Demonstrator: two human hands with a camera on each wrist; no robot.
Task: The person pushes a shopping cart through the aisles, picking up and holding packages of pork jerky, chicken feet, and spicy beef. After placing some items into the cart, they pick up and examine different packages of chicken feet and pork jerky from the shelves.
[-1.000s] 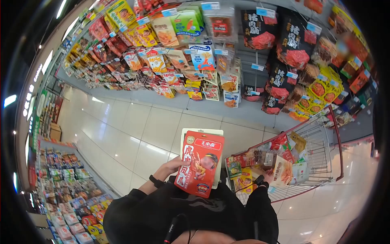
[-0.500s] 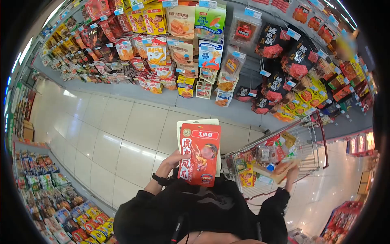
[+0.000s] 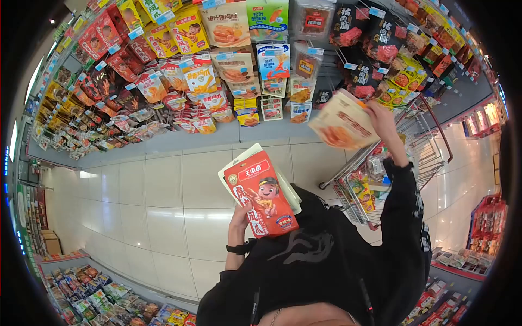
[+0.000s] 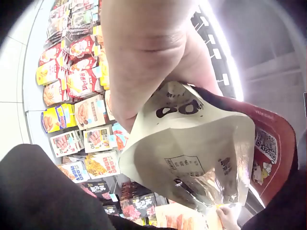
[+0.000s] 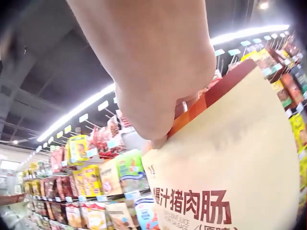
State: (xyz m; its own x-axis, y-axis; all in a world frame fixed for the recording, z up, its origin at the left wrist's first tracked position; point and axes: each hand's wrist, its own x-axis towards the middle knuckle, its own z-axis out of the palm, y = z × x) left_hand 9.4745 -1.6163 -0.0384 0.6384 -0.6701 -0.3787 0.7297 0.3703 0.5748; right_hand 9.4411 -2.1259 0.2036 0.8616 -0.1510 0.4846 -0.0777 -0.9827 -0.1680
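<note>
In the head view the left hand (image 3: 240,216) grips a red snack pouch (image 3: 265,198) together with a cream pouch (image 3: 297,202) behind it, in front of the torso. The left wrist view shows the cream pouch's back (image 4: 192,148) under the hand, the red one (image 4: 276,143) beyond. The right hand (image 3: 382,120), raised over the cart's near end, pinches a beige sausage pouch (image 3: 343,122) by its edge. Close up in the right wrist view, fingers of the right hand (image 5: 156,72) hold the top edge of that beige pouch (image 5: 225,158).
A shopping cart (image 3: 435,142) with several packages stands at the right. Across the top, a shelf wall (image 3: 157,137) carries rows of hanging snack bags. Other low displays (image 3: 103,288) stand at lower left and lower right. Tiled floor (image 3: 163,233) lies between.
The right hand has lifted the beige pouch up out of the cart, toward the shelves. The left hand's pouches have tilted, and the view has shifted.
</note>
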